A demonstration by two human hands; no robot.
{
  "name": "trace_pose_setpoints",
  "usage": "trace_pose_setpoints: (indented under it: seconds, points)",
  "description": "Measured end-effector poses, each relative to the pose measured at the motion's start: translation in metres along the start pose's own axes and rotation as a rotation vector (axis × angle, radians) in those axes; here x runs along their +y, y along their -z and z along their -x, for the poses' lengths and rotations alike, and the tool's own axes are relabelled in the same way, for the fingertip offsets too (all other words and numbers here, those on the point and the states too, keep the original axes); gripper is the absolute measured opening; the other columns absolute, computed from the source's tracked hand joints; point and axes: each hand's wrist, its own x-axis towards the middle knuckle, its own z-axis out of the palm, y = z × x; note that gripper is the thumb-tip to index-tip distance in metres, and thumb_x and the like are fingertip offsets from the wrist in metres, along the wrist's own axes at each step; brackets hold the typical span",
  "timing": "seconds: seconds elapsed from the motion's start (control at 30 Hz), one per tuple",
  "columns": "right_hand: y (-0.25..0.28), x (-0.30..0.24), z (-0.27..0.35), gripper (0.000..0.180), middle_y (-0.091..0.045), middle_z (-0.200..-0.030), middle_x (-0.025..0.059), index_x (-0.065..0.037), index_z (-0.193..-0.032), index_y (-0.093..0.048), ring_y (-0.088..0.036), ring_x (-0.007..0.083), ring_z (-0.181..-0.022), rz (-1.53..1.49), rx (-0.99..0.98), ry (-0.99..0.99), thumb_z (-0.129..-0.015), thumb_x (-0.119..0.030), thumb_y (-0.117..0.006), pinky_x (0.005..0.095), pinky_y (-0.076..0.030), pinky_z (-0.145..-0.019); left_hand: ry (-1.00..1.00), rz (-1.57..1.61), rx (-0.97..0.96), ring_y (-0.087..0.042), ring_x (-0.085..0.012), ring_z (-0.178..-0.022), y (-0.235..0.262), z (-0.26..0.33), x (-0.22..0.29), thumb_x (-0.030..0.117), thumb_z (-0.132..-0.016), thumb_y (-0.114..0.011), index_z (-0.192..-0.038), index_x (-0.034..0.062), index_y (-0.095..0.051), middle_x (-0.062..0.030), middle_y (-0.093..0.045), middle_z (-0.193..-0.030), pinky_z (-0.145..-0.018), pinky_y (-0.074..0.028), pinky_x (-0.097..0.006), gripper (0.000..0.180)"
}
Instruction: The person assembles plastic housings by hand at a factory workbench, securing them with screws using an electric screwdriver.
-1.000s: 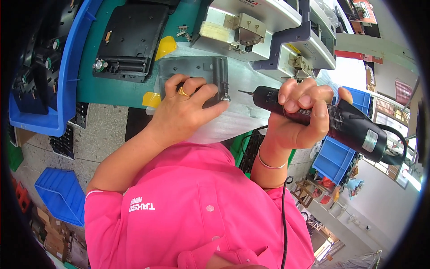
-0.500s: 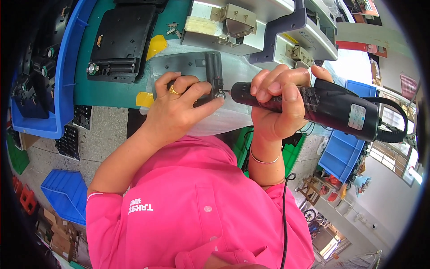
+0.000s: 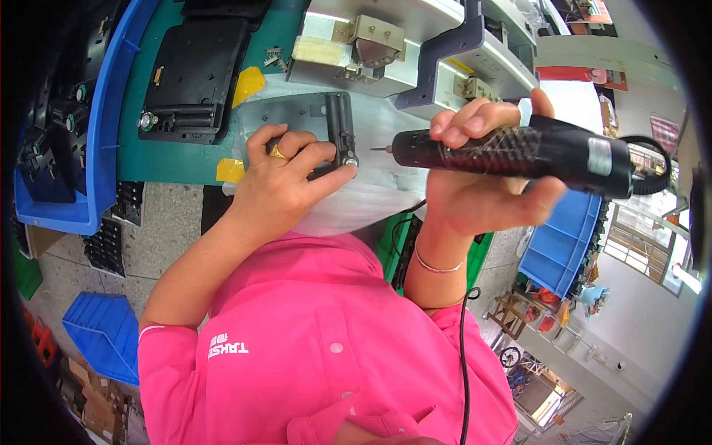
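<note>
My left hand [image 3: 280, 182] is closed on a black plastic panel [image 3: 278, 111] lying on a translucent sheet [image 3: 378, 111]. Its thumb tip rests by a small round silver part [image 3: 350, 161] at the panel's corner, beside a dark ribbed bar [image 3: 338, 122]. The palm and fingers cover much of the panel's near side. In my right hand [image 3: 471, 196] is a black electric screwdriver [image 3: 512, 152], held level. The fingers lie over its top, while the thumb is blurred and stretched away below. The bit points left, apart from the panel.
A similar black panel [image 3: 194, 70] lies on the green mat [image 3: 167, 159], with small metal parts [image 3: 274, 58] and yellow tape [image 3: 248, 85] beside it. A blue bin [image 3: 104, 148] of panels stands left. Metal fixtures [image 3: 378, 44] stand at the back.
The screwdriver has drawn back to the right, its bit leaving the round part at the panel's corner. My right thumb has loosened from the handle. My left hand stays on the panel.
</note>
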Motion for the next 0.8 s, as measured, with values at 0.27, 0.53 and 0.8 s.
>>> trace_pose_setpoints:
  seconds: [0.27,0.53,0.8]
  points:
    - [0.02,-0.04,-0.037,0.086,-0.053,-0.125,0.023,0.001,-0.145,-0.028,-0.056,0.0357,-0.105,-0.225,-0.33,-0.115,-0.089,-0.063,-0.043,0.0604,-0.032,-0.104,-0.025,0.013,0.022,-0.054,-0.0155,-0.093,-0.001,-0.003,0.0,0.014,-0.068,-0.073,-0.096,0.0253,-0.07,0.0052,-0.059,-0.092,-0.094,-0.03,-0.042,0.03]
    - [-0.003,-0.058,-0.039,0.095,-0.053,-0.1,0.0137,0.004,-0.145,-0.026,-0.049,0.0245,-0.081,-0.217,-0.337,-0.176,-0.085,-0.069,-0.041,0.0455,-0.04,-0.076,-0.032,-0.013,0.008,-0.054,-0.0154,-0.092,0.0,-0.005,0.002,0.012,-0.066,-0.075,-0.096,0.0245,-0.071,0.0056,-0.059,-0.091,-0.093,-0.03,-0.039,0.033]
    - [-0.005,-0.049,-0.037,0.095,-0.053,-0.075,0.0032,-0.008,-0.134,-0.046,-0.046,0.0137,-0.053,-0.128,-0.417,-0.127,-0.075,-0.082,-0.046,0.0339,-0.041,-0.054,-0.018,-0.016,-0.005,-0.054,-0.0154,-0.096,-0.004,-0.003,0.002,0.016,-0.074,-0.066,-0.096,0.0253,-0.07,0.0052,-0.058,-0.093,-0.096,-0.031,-0.043,0.024]
